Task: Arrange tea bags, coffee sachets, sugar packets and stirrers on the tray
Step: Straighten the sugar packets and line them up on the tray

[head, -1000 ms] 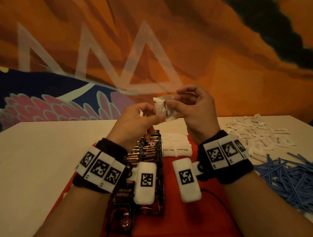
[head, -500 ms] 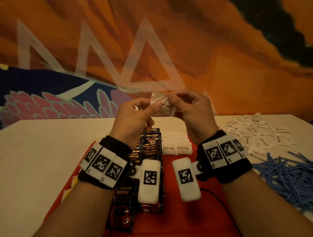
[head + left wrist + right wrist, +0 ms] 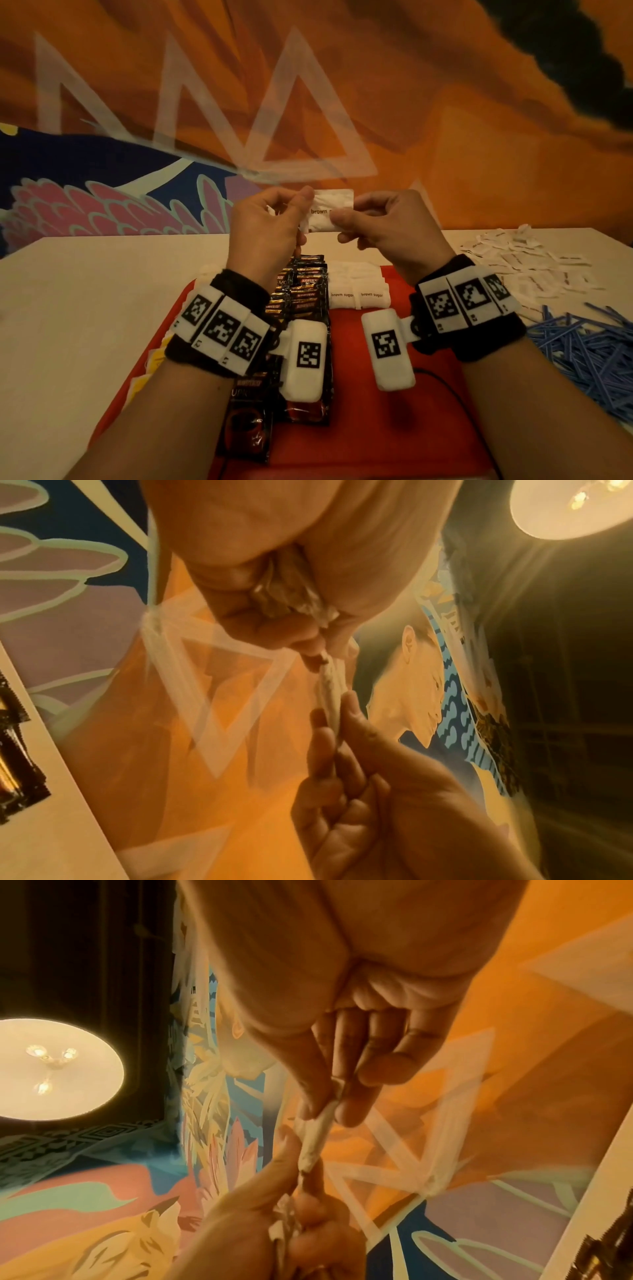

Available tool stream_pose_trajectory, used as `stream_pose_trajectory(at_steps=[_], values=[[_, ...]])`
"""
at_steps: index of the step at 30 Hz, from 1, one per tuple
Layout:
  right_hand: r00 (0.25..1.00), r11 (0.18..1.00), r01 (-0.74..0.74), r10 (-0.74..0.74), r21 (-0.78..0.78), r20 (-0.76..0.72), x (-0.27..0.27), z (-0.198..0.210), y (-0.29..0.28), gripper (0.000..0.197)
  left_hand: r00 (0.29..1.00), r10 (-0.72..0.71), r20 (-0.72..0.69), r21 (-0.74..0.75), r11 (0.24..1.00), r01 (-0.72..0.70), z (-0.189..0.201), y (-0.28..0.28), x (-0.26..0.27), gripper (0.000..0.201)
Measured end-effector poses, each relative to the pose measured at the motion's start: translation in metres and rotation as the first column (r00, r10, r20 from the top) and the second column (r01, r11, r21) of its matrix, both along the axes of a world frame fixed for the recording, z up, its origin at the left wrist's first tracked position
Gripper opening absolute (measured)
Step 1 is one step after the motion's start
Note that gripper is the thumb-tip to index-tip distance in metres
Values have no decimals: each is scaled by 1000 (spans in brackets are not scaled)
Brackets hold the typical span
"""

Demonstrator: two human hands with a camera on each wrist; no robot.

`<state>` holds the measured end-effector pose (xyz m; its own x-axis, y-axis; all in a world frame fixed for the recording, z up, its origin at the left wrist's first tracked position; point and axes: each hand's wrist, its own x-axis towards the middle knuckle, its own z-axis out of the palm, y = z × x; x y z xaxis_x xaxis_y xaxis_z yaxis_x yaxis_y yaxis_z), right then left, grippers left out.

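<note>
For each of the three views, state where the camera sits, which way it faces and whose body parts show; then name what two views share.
Head: on the head, facing forward and down at the tray; both forearms, left hand and right hand show.
Left wrist: on the left wrist, looking along the palm, tilted up toward wall and lamp; both hands' fingers show.
Right wrist: on the right wrist, likewise upward; both hands show.
Shared: the sugar packet pinched between both hands appears edge-on in both wrist views.

The head camera looked down from above at the table (image 3: 85, 308), while both wrist cameras looked up, very close, at the same sugar packet (image 3: 330, 696).
</note>
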<state>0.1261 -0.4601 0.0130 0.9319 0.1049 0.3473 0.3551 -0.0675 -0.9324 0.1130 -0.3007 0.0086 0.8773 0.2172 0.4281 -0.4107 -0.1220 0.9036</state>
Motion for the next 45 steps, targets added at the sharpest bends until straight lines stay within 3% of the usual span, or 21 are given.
stream_pose_trajectory(at_steps=[3, 6, 10, 13, 16, 23, 34, 37, 41, 45], values=[[998, 999, -26, 25, -24, -49, 4, -3, -8, 18, 998, 53, 45, 62, 997, -56, -1, -3, 0, 28], [984, 985, -42, 12, -166, -178, 14, -19, -15, 12, 995, 73, 70, 70, 994, -78, 0, -2, 2, 30], [932, 912, -42, -112, -409, -345, 31, -47, -29, 14, 996, 73, 58, 36, 996, -76, 2, 1, 2, 33], [906, 818, -55, -201, -573, -373, 36, -57, -34, 17, 996, 63, 66, 14, 998, -64, 4, 2, 1, 32], [877, 798, -87, -223, -597, -425, 35, -63, -32, 14, 997, 52, 63, 9, 999, -52, 5, 0, -1, 29], [892, 607, -87, -305, -790, -333, 44, -69, -15, 36, 998, 33, 62, -9, 999, -33, 9, 3, -4, 23], [923, 340, -46, -344, -939, -170, 44, -66, -6, 47, 998, 29, 63, -6, 1000, -29, 10, 4, -4, 23], [941, 326, -1, -320, -945, -111, 41, -59, -10, 46, 998, 29, 62, 0, 1000, -29, 10, 5, -4, 23], [979, 434, 27, -192, -901, -63, 39, -56, -9, 22, 998, 36, 52, 11, 999, -36, 9, 6, -2, 25], [990, 326, -116, -36, -938, -134, 37, -59, -5, 24, 999, 11, 36, 8, 1000, -11, 10, 6, -3, 26]])
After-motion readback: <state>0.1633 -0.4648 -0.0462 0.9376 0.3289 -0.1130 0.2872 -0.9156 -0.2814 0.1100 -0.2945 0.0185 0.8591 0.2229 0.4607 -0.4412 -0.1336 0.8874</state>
